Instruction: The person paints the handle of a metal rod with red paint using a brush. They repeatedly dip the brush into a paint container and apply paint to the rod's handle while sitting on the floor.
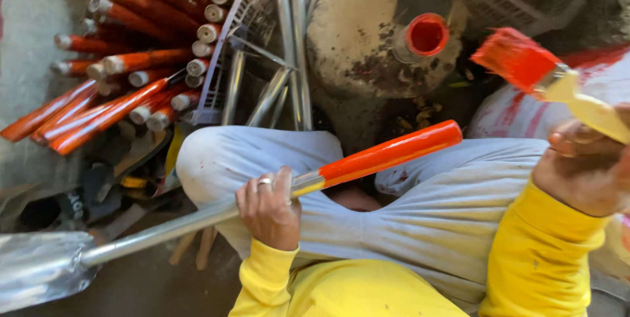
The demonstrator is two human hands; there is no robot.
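Left hand [268,207], lower centre of frame, fingers clamped round a metal shovel handle [197,218] lying across grey-trousered knees; its end, centre right, is painted orange [390,153], and the shovel blade [39,268] sits at lower left. Right hand [581,172], right edge, fingers closed on a pale-handled paintbrush [558,84], bristles loaded with orange-red paint, upper right. Paint can with orange-rimmed opening [426,35] at top centre. Stack of orange-painted handles [125,48] in the upper left.

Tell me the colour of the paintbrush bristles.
Bright orange-red with wet paint, on the paintbrush held in the right hand; the head view shows it.
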